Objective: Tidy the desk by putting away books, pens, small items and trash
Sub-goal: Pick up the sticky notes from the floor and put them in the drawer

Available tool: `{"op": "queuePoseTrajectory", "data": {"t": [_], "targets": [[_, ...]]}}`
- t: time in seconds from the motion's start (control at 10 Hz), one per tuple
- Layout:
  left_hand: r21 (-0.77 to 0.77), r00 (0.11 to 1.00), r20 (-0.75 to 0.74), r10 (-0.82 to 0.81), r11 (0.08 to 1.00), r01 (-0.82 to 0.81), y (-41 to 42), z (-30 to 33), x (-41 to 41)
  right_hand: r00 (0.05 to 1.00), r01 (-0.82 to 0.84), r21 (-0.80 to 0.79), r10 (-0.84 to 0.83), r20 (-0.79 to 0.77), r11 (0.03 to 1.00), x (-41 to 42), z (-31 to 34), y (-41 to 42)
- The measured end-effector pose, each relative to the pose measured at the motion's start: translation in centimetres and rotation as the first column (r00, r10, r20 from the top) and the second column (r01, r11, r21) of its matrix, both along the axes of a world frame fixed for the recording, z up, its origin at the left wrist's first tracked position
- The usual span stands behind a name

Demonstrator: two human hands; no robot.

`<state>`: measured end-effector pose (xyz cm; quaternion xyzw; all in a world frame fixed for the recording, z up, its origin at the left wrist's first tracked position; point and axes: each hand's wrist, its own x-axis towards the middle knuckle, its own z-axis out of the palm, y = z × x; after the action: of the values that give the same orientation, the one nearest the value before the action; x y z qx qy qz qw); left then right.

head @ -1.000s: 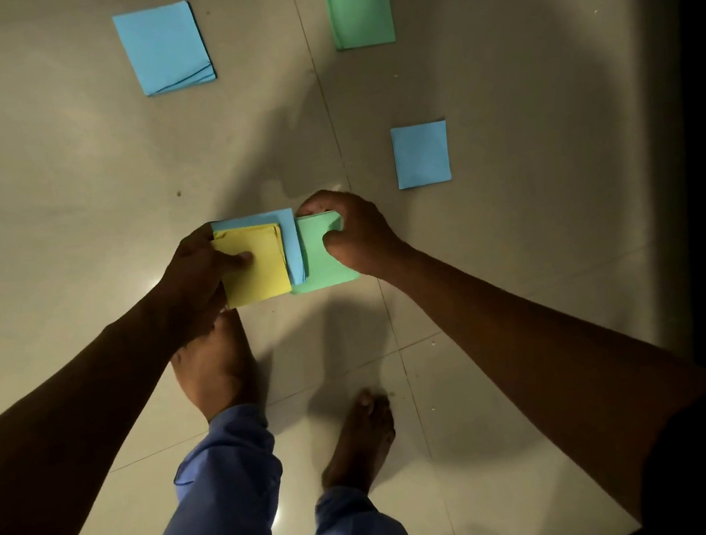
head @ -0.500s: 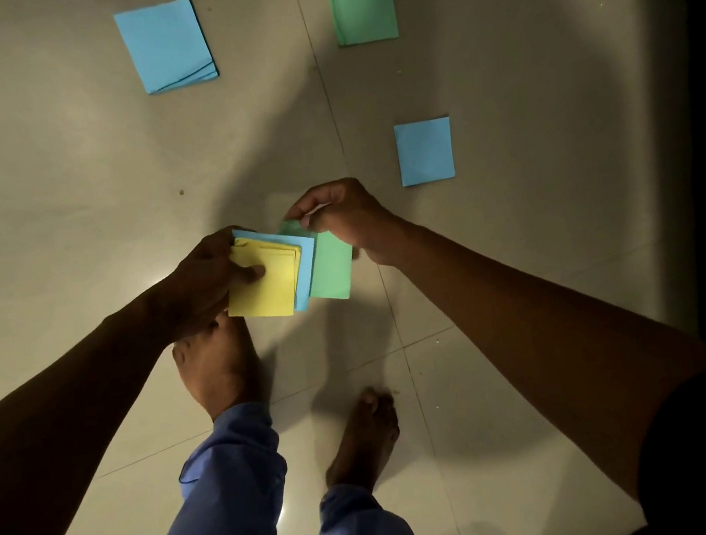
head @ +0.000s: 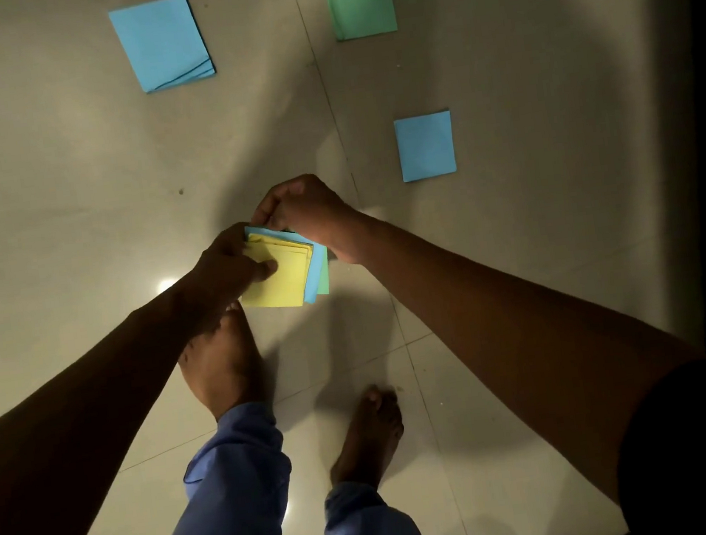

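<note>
Fingers (head: pixel 253 264) of the left hand (head: pixel 227 269) clamp the stack (head: pixel 283 276) above the floor (head: pixel 44 194), while the right hand (head: pixel 304 211) seemingly pinches its far edge, probably squaring it before collecting the blue sheet (head: pixel 425 147) beyond.

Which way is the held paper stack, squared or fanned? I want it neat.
Fanned: under the yellow sheets, blue and green edges stick out right; both hands, left hand and right hand, grip it.
</note>
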<state>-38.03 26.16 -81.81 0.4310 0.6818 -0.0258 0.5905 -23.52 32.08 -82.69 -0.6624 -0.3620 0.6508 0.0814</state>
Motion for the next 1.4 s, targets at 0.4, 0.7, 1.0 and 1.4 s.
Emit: {"op": "queuePoseTrajectory", "data": {"t": [0.4, 0.7, 1.0, 1.4], "targets": [[-0.205, 0.878, 0.413, 0.242, 0.964, -0.169, 4.3, -2.0, -1.4, 0.867, -0.029, 0.250, -0.101, 0.488, 0.968, 4.7, -2.9, -0.9], [-0.236, 0.875, 0.387, 0.291, 0.949, -0.211, 4.3, -4.0, -1.3, 0.575, -0.036, -0.034, 0.049, 0.817, 0.999, 14.8, -6.3, -0.7], [-0.280, 0.855, 0.381, 0.351, 0.925, -0.255, 4.2, -4.8, -1.0, 0.552, 0.022, -0.013, -0.002, 0.834, 1.000, 16.3, -7.1, -0.9], [-0.292, 0.831, 0.429, 0.354, 0.925, -0.243, 3.6, -4.5, -0.5, 0.713, 0.329, 0.254, -0.416, 0.565, 0.910, 17.1, -6.2, -1.6]]}}
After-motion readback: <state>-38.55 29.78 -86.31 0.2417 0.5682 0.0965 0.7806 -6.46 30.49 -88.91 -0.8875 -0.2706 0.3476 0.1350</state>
